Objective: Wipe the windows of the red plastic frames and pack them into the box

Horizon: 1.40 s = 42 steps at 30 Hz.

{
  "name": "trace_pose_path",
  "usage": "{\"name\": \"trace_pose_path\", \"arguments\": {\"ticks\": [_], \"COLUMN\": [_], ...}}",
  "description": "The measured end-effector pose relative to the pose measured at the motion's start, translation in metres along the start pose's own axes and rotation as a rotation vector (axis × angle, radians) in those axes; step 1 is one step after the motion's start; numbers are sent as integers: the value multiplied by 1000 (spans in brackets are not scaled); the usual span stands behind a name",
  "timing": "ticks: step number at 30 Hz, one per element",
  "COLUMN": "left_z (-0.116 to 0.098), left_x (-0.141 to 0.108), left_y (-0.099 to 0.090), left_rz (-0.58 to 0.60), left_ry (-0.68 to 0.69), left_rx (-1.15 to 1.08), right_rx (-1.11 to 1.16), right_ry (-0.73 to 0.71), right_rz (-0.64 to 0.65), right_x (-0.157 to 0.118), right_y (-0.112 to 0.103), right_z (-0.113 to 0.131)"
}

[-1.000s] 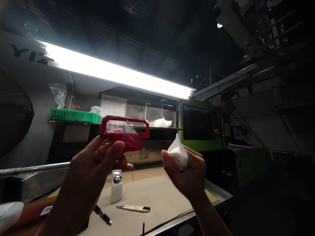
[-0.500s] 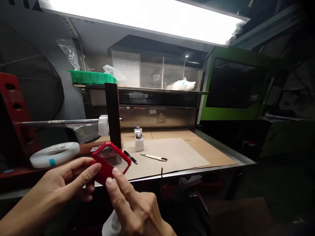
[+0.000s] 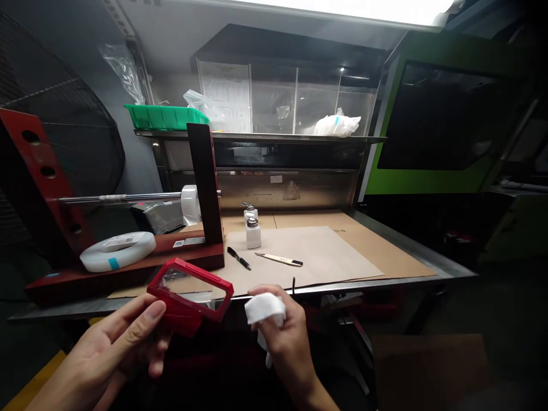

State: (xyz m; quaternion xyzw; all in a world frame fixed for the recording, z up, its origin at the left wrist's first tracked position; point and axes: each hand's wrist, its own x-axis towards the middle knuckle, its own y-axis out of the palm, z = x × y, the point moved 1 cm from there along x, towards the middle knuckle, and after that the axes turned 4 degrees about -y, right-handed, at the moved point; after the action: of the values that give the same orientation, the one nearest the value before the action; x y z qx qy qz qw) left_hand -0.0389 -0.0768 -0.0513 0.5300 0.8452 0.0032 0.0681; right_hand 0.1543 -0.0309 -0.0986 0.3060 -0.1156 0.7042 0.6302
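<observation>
Head view: your right hand (image 3: 285, 337) is off the red frame (image 3: 182, 313) — half a second ago its fingertips were at the frame's lower edge. Now there's a clear gap, and the white cloth (image 3: 265, 308) that hung below that hand is bunched up over its fingers. Right grip: closed around the cloth. Left grip: narrow pinch, your left hand (image 3: 107, 354) holding the frame by its lower left side, tilted, in the air in front of the bench's near edge. So the left pinch alone carries the part — my read is its window is better exposed to view, and no wiping contact right now. Pen (image 3: 238, 258), knife (image 3: 279, 260) and front white bottle (image 3: 253, 235) lie or stand beyond, untouched.
</observation>
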Motion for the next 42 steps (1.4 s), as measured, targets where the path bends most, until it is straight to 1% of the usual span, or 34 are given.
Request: {"name": "trace_pose_path", "arguments": {"ticks": [1, 2, 4, 6, 8, 9, 10, 12, 15, 20, 23, 25, 27, 29, 31, 33, 37, 39, 42], "left_z": [-1, -3, -5, -6, -5, -4, -4, -4, -6, -10, -11, -11, -11, -11, -10, -9, -1, 2, 6], "left_x": [-2, -3, -6, -5, -2, -1, 1, 2, -1, -9, -8, -7, -6, -7, -7, -4, 10, 16, 18], "left_y": [2, 4, 7, 7, 5, 3, 1, 0, 3, 10, 11, 11, 11, 11, 11, 10, 0, -6, -11], "left_rz": [21, 39, 57, 59, 66, 74, 82, 83, 64, 71, 45, 33, 21, 8, 2, 14, 89, 134, 156], "left_ry": [5, 12, 11, -2, -30, -41, -54, -67, -55, -33, -33, -36, -40, -47, -54, -54, -79, -86, -72], "left_rx": [-4, -4, -9, -18, -11, -2, 10, 24, 9, 19, 7, -12, -22, -21, -20, -19, -4, 19, 40], "right_rx": [93, 195, 418, 626, 787, 837, 870, 900, 903, 959, 1032, 1146, 1262, 1304, 1303, 1303, 1308, 1318, 1335], "right_ry": [124, 213, 327, 419, 471, 480, 487, 505, 509, 498, 505, 498, 465, 441, 447, 445, 392, 358, 335], "right_rz": [7, 29, 121, 252, 362, 396, 417, 417, 355, 253, 268, 296, 289, 271, 304, 391, 539, 559, 517], "right_x": [5, 9, 17, 22, 24, 25, 25, 25, 25, 24, 21, 18, 15, 12, 9, 7, 5, 4, 1], "right_y": [0, 1, 6, 12, 18, 20, 23, 27, 33, 39, 39, 38, 36, 34, 34, 35, 39, 40, 40], "right_z": [-4, -9, -18, -26, -30, -30, -30, -30, -30, -31, -33, -37, -42, -47, -49, -48, -44, -44, -48]}}
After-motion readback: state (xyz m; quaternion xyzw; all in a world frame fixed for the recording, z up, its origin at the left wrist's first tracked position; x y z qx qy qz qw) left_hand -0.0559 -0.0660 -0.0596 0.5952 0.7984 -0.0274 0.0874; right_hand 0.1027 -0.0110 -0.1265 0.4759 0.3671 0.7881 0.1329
